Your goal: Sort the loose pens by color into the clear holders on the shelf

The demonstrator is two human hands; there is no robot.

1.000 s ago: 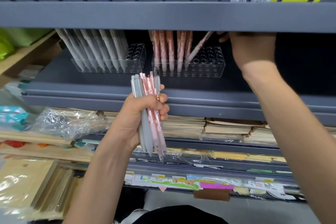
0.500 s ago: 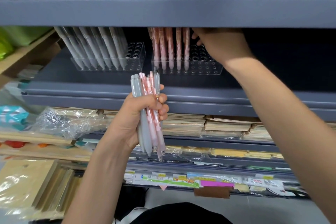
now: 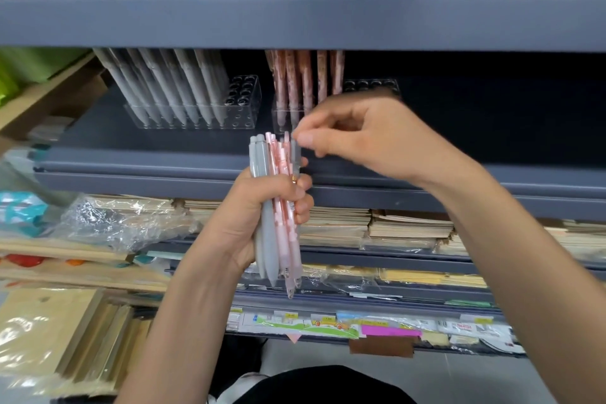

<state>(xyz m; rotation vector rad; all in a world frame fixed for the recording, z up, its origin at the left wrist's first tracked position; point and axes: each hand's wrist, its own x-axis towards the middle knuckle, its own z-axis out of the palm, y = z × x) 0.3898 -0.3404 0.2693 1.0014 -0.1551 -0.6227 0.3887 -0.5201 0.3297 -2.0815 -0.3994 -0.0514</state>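
A grey shop shelf (image 3: 131, 154) runs across the scene. At its far left, a clear holder (image 3: 242, 98) stands mostly full of grey pens (image 3: 170, 92), with a few holes free at its right end. Nearer, the left hand (image 3: 249, 216) clenches an upright bundle (image 3: 275, 167) of grey and pink pens. Behind it, a second holder (image 3: 285, 118) carries several pink pens (image 3: 292, 82). The right hand (image 3: 367, 138), fingers curled, sets thumb and forefinger at the bundle's tops; whether they grip one cannot be told. Sorting looks partway, with several pens left.
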